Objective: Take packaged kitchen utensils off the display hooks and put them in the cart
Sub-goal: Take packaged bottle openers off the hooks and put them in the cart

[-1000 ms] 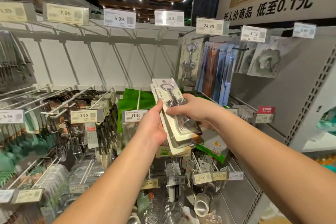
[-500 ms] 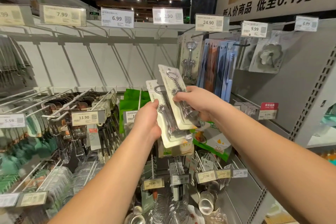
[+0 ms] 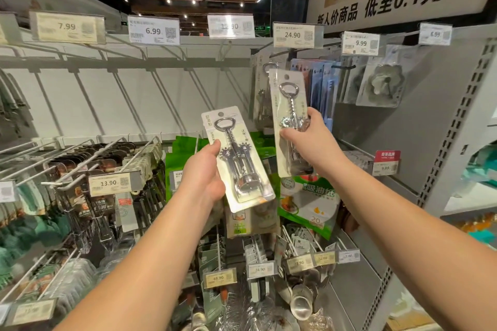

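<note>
My left hand (image 3: pixel 206 169) grips a packaged metal corkscrew (image 3: pixel 236 158) on a white card, tilted with its top leaning left. Higher and to the right, my right hand (image 3: pixel 309 137) holds a second packaged corkscrew (image 3: pixel 289 105) upright, its hang hole near the hook under the 24.90 tag (image 3: pixel 293 34). Another carded corkscrew (image 3: pixel 262 94) still hangs on that hook behind it. No cart is in view.
Wire hooks (image 3: pixel 80 166) with dark utensil packs jut out at the left. Green oil-paper packs (image 3: pixel 309 201) hang below my hands. Blue packs (image 3: pixel 320 88) and a bagged flower-shaped item (image 3: pixel 382 83) hang at the right. Metal cups (image 3: pixel 301 303) sit at the bottom.
The two corkscrew packs, stacked together in both hands a second ago, are separated. My right hand has lifted its pack up and right toward the hook; the left keeps the other.
</note>
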Available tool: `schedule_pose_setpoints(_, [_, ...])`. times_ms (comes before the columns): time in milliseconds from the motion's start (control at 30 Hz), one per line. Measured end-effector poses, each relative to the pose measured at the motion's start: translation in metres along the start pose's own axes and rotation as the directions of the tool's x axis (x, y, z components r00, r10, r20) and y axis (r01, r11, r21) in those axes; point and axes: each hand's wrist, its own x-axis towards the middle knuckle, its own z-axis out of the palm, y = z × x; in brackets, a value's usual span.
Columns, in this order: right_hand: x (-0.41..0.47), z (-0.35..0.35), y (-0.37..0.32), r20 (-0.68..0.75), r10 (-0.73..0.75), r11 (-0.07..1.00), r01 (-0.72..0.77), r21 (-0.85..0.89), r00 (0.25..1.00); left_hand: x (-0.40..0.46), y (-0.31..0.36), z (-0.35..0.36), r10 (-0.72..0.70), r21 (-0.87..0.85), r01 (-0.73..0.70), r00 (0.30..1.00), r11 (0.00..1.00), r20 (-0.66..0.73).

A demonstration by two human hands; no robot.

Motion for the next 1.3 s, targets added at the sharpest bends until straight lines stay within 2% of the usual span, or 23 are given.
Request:
schedule_pose_setpoints(267, [0.023,-0.007,0.004,-0.133,-0.111,0.993,0.105,-0.052,0.985,0.003,0.003,0.009,-0.012,-0.016,0.013,0.998,1.000,0.054])
schedule_pose_setpoints(467, [0.040,-0.004,0.001,-0.136,-0.143,0.985,0.128,-0.112,0.980,0.007,0.007,0.014,0.001,-0.047,0.002,0.998,0.999,0.064])
schedule_pose_setpoints(767, [0.062,0.002,0.001,-0.135,-0.182,0.982,0.172,-0.083,0.974,0.010,0.010,0.014,0.022,-0.060,-0.018,0.997,0.998,0.068])
schedule_pose_setpoints(900, [0.072,0.005,0.004,-0.129,-0.188,0.979,0.175,-0.105,0.974,0.011,0.012,0.016,0.026,-0.061,-0.023,0.999,0.998,0.046])
schedule_pose_setpoints(1100, [0.096,0.017,0.006,-0.099,-0.123,0.980,0.105,-0.171,0.987,0.012,0.013,0.021,0.043,-0.060,-0.041,0.999,0.997,0.028])
schedule_pose_setpoints(1300, [0.114,0.030,0.003,-0.127,-0.091,0.978,0.065,-0.199,0.988,0.014,0.012,0.023,0.038,-0.048,-0.038,0.999,0.998,0.008])
